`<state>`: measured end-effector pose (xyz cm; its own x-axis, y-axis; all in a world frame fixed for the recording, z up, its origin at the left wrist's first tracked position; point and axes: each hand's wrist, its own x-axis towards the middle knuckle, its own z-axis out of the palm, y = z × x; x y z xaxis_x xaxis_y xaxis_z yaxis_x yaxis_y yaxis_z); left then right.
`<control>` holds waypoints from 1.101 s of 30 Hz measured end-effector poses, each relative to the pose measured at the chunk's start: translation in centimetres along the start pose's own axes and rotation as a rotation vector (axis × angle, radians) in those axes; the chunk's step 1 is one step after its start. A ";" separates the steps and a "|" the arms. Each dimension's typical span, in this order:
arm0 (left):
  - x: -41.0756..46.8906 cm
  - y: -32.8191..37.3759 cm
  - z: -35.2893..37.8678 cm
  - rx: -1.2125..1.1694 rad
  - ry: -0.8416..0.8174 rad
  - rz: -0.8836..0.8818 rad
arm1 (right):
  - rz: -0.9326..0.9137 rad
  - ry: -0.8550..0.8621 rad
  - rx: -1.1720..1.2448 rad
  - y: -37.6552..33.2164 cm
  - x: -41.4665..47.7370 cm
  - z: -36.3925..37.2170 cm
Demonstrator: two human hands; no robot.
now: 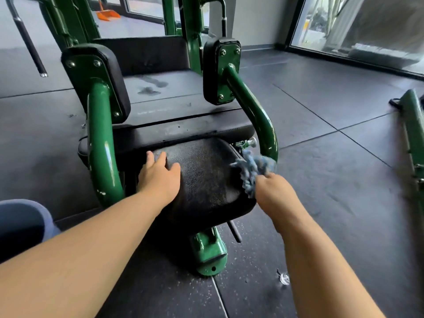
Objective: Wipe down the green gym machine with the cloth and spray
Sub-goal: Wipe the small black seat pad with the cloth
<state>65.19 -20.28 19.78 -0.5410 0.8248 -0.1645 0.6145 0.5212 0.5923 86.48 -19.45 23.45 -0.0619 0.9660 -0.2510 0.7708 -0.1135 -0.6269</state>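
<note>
**At the front pad point(206, 175) of the green gym machine point(101, 143), cloth point(254, 171) in the right hand point(273, 191)**

Low over the dark rubber floor point(321, 180), both bare arms reached forward to the black roller pad at the machine's near end. The left hand point(160, 177) lay flat on the pad's upper left part, fingers straight and slightly spread, gripping nothing. The right hand was clenched round a bunched blue-grey cloth, which stuck up and out of the fist. The cloth sat at the pad's right end, just beside the lower bend of the right green tube point(257, 115); motion blur hid whether it touched the tube.

Behind the roller pad lay the black seat point(183, 131), dull and scuffed along its front edge. Darker wet-looking smears point(151, 86) marked the cushion further back. Two upright black side pads, one on the left point(114, 72) and one on the right point(213, 70), stood on green plates bolted to the curved tubes. A green foot bracket point(208, 251) anchored the frame to the floor under the roller pad.

A knee in blue fabric point(20, 221) showed at the lower left. Another green frame point(413, 134) lay at the right edge, an orange dustpan point(107, 13) stood far back, and a small crumpled scrap point(283, 277) lay on the floor near the right forearm.
</note>
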 end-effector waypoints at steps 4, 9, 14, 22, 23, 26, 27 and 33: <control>0.6 -0.3 0.7 0.072 0.041 0.011 | -0.013 -0.081 -0.152 -5.8 5.5 0.4; 0.9 -0.6 1.2 0.061 0.077 0.019 | -0.101 -0.208 -0.247 -8.1 13.4 1.9; 1.5 -0.9 1.6 0.080 0.118 0.037 | -0.025 -0.203 0.173 -6.8 16.2 3.8; 1.3 -0.7 1.2 0.090 0.069 0.009 | 0.121 -0.215 0.319 -3.2 11.0 1.8; 1.5 -0.7 1.2 0.088 0.066 0.007 | 0.155 -0.199 0.342 -2.6 10.2 1.6; 1.2 -0.4 0.8 0.065 0.057 0.005 | 0.229 -0.170 0.399 -0.1 6.7 0.8; 1.1 -0.4 0.7 0.046 0.057 0.006 | 0.247 -0.153 0.424 0.7 5.6 0.6; -0.6 -0.1 0.0 -0.028 0.047 0.022 | 0.387 -0.013 0.710 4.5 -0.4 1.7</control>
<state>65.44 -20.82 19.77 -0.5544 0.8244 -0.1144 0.6103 0.4962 0.6175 88.88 -20.70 19.45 0.1161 0.8259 -0.5517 0.1531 -0.5637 -0.8117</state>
